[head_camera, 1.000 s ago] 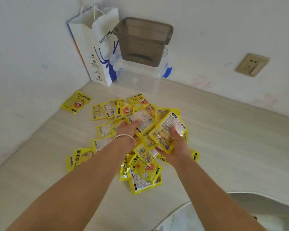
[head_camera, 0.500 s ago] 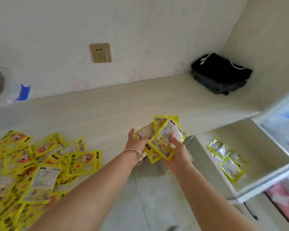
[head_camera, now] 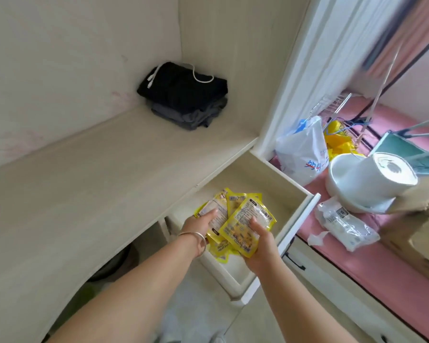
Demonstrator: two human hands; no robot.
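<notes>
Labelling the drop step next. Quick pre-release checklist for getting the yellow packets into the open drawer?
1. Drawer pulled out, inside exposed: ok.
2. Yellow packets held above the drawer's inside, not over the desk: ok.
3. Left hand grips its share, thumb on top of a packet: ok.
4. Right hand grips the front packet, thumb pressed on its face: ok.
5. Bare floor at the back of the drawer to take them: ok.
6. What lies directly under the hands: cannot tell, the hands and packets hide it.
</notes>
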